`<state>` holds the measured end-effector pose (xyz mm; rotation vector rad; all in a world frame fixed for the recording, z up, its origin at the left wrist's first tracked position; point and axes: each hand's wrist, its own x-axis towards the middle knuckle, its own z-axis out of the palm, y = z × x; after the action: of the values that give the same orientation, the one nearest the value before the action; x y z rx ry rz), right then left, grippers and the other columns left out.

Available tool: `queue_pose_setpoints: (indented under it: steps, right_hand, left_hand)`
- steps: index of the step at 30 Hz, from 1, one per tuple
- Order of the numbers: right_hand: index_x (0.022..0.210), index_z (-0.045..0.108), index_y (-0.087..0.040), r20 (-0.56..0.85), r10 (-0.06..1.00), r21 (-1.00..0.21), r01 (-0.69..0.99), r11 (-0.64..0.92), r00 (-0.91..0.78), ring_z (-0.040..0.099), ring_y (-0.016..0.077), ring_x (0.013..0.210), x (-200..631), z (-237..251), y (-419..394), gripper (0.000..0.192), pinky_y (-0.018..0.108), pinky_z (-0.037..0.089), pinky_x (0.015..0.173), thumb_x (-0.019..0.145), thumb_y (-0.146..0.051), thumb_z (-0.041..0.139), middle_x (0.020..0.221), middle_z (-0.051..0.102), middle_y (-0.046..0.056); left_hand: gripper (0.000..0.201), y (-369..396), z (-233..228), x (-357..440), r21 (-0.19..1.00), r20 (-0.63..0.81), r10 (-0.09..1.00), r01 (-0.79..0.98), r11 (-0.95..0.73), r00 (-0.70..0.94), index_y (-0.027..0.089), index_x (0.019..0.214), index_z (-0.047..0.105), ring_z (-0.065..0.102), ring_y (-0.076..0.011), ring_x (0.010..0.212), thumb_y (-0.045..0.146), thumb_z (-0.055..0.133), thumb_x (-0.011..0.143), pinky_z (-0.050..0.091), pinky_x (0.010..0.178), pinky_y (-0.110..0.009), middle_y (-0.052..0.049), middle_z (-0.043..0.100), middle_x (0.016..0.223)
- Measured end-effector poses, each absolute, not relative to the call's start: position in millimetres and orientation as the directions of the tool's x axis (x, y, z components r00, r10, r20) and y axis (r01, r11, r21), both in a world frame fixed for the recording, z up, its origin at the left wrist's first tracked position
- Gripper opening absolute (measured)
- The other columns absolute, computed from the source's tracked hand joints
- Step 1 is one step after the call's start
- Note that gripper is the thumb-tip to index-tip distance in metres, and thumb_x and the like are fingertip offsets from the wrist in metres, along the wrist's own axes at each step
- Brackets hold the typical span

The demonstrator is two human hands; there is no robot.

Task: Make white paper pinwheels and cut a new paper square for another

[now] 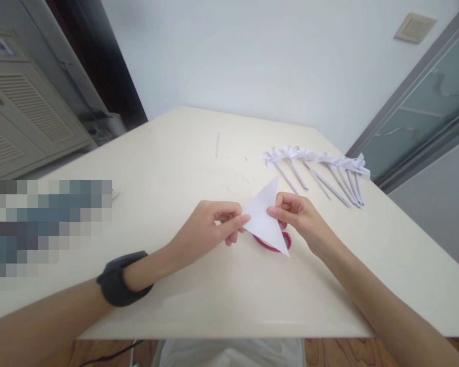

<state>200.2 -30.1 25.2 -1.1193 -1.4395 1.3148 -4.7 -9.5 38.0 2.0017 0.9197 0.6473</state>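
Observation:
A white triangular piece of paper (263,214) is held up between both hands over the table. My left hand (224,221) pinches its left corner between thumb and fingers. At the right edge, my right hand (292,211) grips the paper with the thumb on top and the fingers behind. Beneath the paper lie scissors with red handles (286,240); their blades are hidden by the sheet. Beyond the hands, at the back right, rest several paper flowers (306,154) with rolled paper stems (338,186).
One thin rolled paper stick (218,145) lies at the back of the pale table (168,168). Small paper scraps are scattered near the middle. A wall stands behind, a louvred cabinet (26,102) at the left. A blurred-out patch covers the left table edge.

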Motion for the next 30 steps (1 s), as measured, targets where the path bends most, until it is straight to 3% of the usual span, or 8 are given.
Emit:
queue_pose_setpoints:
  steps: [6,11,15,19,22,26,30]
  right_hand:
    - [0.068,0.047,-0.017,-0.069,0.936,-0.992,0.125,-0.027,-0.345,0.038,0.0086,0.055,202,26,-29,0.030,0.023,0.031,0.052,0.079,-0.043,0.057,0.061,0.043,-0.003]
    - [0.071,0.050,-0.018,-0.008,0.960,-0.990,0.136,0.031,-0.280,0.033,0.0083,0.053,201,25,-30,0.027,0.022,0.027,0.049,0.083,-0.042,0.051,0.060,0.041,-0.004]
    - [0.077,0.052,-0.018,0.017,0.949,-0.989,0.131,0.062,-0.316,0.038,0.0082,0.055,200,24,-31,0.016,0.022,0.029,0.051,0.083,-0.033,0.054,0.066,0.047,-0.003]
    - [0.079,0.056,-0.018,0.152,0.972,-0.959,0.209,0.189,-0.182,0.043,0.0089,0.060,200,25,-31,0.005,0.023,0.036,0.056,0.079,-0.023,0.058,0.071,0.048,-0.002]
    - [0.080,0.057,-0.019,0.254,0.960,-0.924,0.261,0.278,-0.121,0.050,0.0117,0.070,198,24,-31,0.001,0.023,0.042,0.057,0.079,-0.019,0.056,0.087,0.052,0.002]
    - [0.081,0.061,-0.020,0.410,0.908,-0.838,0.357,0.414,-0.090,0.053,0.0165,0.089,196,23,-33,0.016,0.024,0.049,0.062,0.079,-0.008,0.050,0.097,0.052,0.005]
    - [0.079,0.062,-0.021,0.502,0.861,-0.788,0.368,0.493,-0.077,0.053,0.0163,0.092,197,24,-33,0.022,0.025,0.051,0.066,0.081,-0.006,0.046,0.099,0.051,0.005]
  left_hand:
    - [0.036,-7,37,-9,0.819,0.194,0.811,0.364,-0.443,0.552,0.016,0.054,0.051,0.053,-0.0085,0.052,0.032,0.045,0.087,0.042,0.057,-0.019,0.003,0.057,0.053]
    - [0.036,-3,35,-10,0.839,0.213,0.822,0.332,-0.431,0.528,0.016,0.054,0.051,0.057,-0.0098,0.059,0.034,0.047,0.086,0.044,0.061,-0.018,0.003,0.057,0.053]
    - [0.035,-1,34,-11,0.845,0.212,0.845,0.343,-0.411,0.491,0.017,0.056,0.052,0.057,-0.0103,0.058,0.035,0.048,0.085,0.044,0.061,-0.019,0.003,0.055,0.049]
    - [0.026,1,34,-12,0.841,0.207,0.872,0.374,-0.390,0.444,0.018,0.067,0.060,0.050,-0.0089,0.049,0.037,0.051,0.083,0.040,0.052,-0.019,0.004,0.057,0.049]
    - [0.018,2,33,-12,0.891,0.200,0.878,0.292,-0.347,0.434,0.019,0.078,0.065,0.056,-0.0105,0.057,0.033,0.054,0.082,0.043,0.057,-0.019,0.003,0.064,0.058]
    - [0.014,6,30,-11,0.959,0.181,0.870,0.114,-0.259,0.458,0.020,0.086,0.068,0.062,-0.0131,0.076,0.020,0.056,0.079,0.047,0.069,-0.020,0.000,0.070,0.082]
    - [0.019,11,24,-12,0.980,0.139,0.853,0.052,-0.190,0.504,0.019,0.085,0.071,0.060,-0.0133,0.082,0.019,0.052,0.081,0.047,0.073,-0.021,-0.001,0.069,0.089]
